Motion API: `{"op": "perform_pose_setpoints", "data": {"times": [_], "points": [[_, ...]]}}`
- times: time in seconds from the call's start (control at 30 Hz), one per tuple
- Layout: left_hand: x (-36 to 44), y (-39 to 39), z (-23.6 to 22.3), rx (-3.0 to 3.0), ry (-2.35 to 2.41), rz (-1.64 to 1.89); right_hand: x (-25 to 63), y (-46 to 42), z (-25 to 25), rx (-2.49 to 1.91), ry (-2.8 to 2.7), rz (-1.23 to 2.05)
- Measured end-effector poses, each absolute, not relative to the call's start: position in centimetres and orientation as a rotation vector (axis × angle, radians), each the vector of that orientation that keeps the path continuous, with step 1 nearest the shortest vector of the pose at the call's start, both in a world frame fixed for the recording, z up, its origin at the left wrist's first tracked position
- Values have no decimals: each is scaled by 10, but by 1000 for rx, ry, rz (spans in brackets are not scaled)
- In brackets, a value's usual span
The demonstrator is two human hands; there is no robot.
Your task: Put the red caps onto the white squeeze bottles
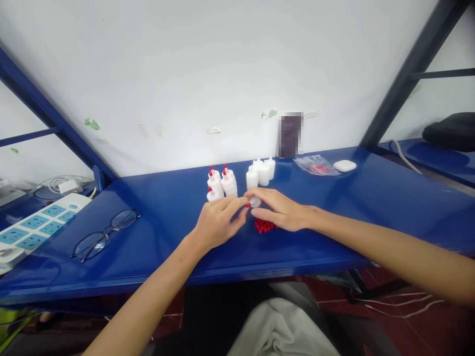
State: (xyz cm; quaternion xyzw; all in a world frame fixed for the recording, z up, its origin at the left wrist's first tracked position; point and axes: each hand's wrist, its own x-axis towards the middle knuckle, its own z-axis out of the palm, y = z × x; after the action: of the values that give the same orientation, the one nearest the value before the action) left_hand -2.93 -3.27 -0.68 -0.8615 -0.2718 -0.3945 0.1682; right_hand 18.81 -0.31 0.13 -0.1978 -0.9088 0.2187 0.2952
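My right hand (282,210) grips a small white bottle (255,201) just above the blue table (352,207). The fingertips of my left hand (218,222) pinch a tiny red cap (247,204) at the bottle's mouth. A pile of loose red caps (264,226) lies under my right hand. Behind my hands stand several white bottles with red caps (221,184) and three white bottles without caps (261,173).
A pair of glasses (104,233) lies on the table's left part, beside a white power strip (33,223). At the back right lie a clear plastic bag (316,165) with red pieces and a white earbud case (345,165). A dark upright object (291,134) leans on the wall.
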Motion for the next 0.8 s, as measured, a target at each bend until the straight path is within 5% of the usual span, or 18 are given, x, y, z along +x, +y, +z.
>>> {"op": "perform_pose_setpoints", "data": {"times": [0.37, 0.63, 0.8], "points": [[-32, -30, -10, -2458, -594, -1055, 184, -11, 5, -537, -2444, 684], [-51, -18, 10, -1860, -1495, -1963, 193, 21, -1, -923, -1955, 677], [-59, -12, 13, -1823, -1622, -1999, 196, 39, -8, -1025, -1860, 844]]}}
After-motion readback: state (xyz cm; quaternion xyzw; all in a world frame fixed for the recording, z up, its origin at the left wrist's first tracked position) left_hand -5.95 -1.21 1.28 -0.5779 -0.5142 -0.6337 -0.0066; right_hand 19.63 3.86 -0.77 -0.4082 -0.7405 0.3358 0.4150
